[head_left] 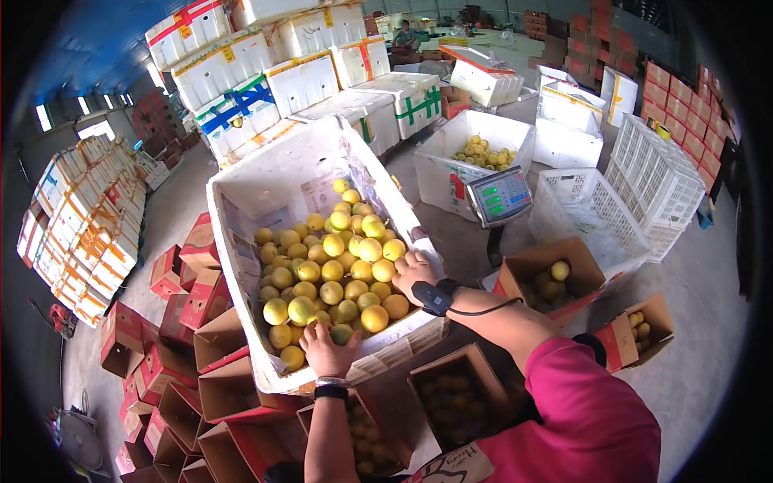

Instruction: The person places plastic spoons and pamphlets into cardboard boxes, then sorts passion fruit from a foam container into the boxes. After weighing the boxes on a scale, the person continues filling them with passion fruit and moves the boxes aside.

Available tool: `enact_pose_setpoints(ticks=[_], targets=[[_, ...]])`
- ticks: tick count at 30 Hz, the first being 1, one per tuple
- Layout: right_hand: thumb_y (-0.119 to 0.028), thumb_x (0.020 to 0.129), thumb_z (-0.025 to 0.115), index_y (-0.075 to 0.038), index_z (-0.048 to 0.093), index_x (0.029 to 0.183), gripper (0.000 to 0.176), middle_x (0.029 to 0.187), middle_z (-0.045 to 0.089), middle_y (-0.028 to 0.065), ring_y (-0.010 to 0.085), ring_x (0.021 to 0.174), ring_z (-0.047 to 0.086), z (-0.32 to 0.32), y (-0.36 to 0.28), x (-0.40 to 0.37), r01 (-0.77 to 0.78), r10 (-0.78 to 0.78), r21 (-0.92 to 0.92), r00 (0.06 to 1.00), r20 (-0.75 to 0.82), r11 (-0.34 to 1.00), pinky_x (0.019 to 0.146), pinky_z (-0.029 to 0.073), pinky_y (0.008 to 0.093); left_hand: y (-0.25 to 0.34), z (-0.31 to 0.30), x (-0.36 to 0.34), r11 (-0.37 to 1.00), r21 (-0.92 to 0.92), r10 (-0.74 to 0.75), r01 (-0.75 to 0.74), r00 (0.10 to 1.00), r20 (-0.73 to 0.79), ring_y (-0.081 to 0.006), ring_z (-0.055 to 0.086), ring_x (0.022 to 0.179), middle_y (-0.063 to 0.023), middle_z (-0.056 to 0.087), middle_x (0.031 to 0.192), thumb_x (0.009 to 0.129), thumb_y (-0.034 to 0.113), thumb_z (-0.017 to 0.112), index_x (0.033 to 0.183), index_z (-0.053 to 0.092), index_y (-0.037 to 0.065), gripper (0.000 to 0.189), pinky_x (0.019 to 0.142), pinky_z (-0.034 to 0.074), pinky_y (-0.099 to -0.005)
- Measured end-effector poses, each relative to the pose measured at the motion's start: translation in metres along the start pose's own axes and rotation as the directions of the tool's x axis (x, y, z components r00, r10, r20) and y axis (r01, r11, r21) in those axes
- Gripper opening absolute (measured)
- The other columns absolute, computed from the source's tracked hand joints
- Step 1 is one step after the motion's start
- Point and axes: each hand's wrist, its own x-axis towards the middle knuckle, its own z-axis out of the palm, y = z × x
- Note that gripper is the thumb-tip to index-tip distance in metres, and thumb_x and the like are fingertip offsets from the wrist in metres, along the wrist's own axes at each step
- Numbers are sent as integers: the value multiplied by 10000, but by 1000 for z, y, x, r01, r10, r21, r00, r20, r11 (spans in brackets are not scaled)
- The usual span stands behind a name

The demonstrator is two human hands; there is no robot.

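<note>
A large white foam box (378,348) in front of me holds many round yellow fruits (331,270) that look like passion fruit. My left hand (330,354) reaches over the near wall, its fingers and thumb curved around a greenish-yellow fruit (341,333). At the right side of the box, my right hand (412,276) rests on the fruits along the inner wall. Its fingers are somewhat apart, and I see nothing held in them; its palm side is hidden. Both wrists carry dark bands.
Open cartons (229,386) crowd the lower left; cartons with fruit (547,282) stand right and below. A scale display (501,197) rises beside a second foam box (439,173) of fruit. White crates (656,181) and stacked foam boxes (302,84) stand behind. A person (407,36) is far back.
</note>
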Motion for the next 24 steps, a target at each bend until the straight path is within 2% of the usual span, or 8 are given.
enact_pose_setpoints(ticks=[2, 6, 8, 11, 15, 18, 22, 24], targets=[[-270, 736, 631, -113, 683, 952, 272, 1026, 577, 114, 360, 1064, 465, -10, -3, 6, -16, 13, -32, 997, -79, 999, 966, 319, 470, 12, -5, 3, 999, 42, -20, 20, 1000, -5, -390, 480, 1012, -174, 534, 1055, 577, 462, 803, 987, 557, 42, 637, 888, 424, -493], [-294, 660, 687, -109, 631, 987, 379, 961, 581, 135, 311, 896, 584, -54, -13, -3, -117, 67, 592, 992, 106, 797, 748, 472, 423, 17, -1, 8, 990, 80, -114, 113, 993, 18, -375, 482, 1031, -138, 540, 1062, 593, 470, 780, 985, 559, 58, 610, 882, 437, -466], [-316, 625, 696, -132, 609, 1089, 506, 908, 619, 132, 308, 837, 629, -52, -30, -7, 110, -110, 775, 993, -53, 623, 694, 500, 402, 18, -2, 8, 989, 94, -116, 115, 993, 9, -377, 479, 1038, -143, 540, 1065, 602, 469, 764, 989, 560, 61, 597, 881, 440, -469], [-290, 625, 702, -94, 601, 1084, 509, 933, 633, 144, 323, 866, 626, -63, -40, 12, 213, -295, 661, 955, 13, 720, 750, 501, 418, 20, -4, 8, 984, 105, -144, 142, 989, 12, -387, 472, 1051, -164, 537, 1077, 604, 463, 745, 986, 570, 46, 592, 904, 423, -481], [-310, 584, 683, -114, 652, 985, 448, 861, 677, 146, 319, 836, 654, -81, -58, 37, 120, -362, 483, 818, 447, 868, 684, 522, 427, 13, 8, 4, 986, 117, -120, 122, 992, -30, -409, 462, 1074, -190, 520, 1125, 616, 478, 727, 1059, 568, 24, 654, 926, 410, -493], [-263, 620, 678, -71, 621, 1020, 447, 835, 666, 160, 341, 778, 651, -73, -55, 34, 243, -439, 520, 848, 296, 819, 661, 518, 436, 18, 3, 5, 979, 91, -185, 184, 983, 1, -408, 460, 1121, -184, 503, 1193, 623, 480, 725, 1106, 563, 21, 685, 922, 430, -495], [-214, 666, 693, -94, 515, 1135, 516, 843, 650, 179, 348, 766, 641, -59, -44, 2, 131, -61, 769, 991, -119, 626, 645, 495, 433, -14, 22, 7, 987, -100, -132, 123, 987, -92, -412, 482, 1099, -221, 518, 1175, 666, 464, 718, 1140, 554, -10, 690, 922, 422, -495], [-260, 756, 706, -105, 480, 1191, 514, 817, 641, 108, 260, 720, 637, -106, -13, -48, -52, 177, 942, 984, -8, 332, 632, 495, 360, -25, 18, 14, 925, -361, -117, 116, 993, 21, -405, 519, 1025, -239, 550, 1103, 690, 456, 714, 1122, 559, -30, 667, 914, 415, -481]])
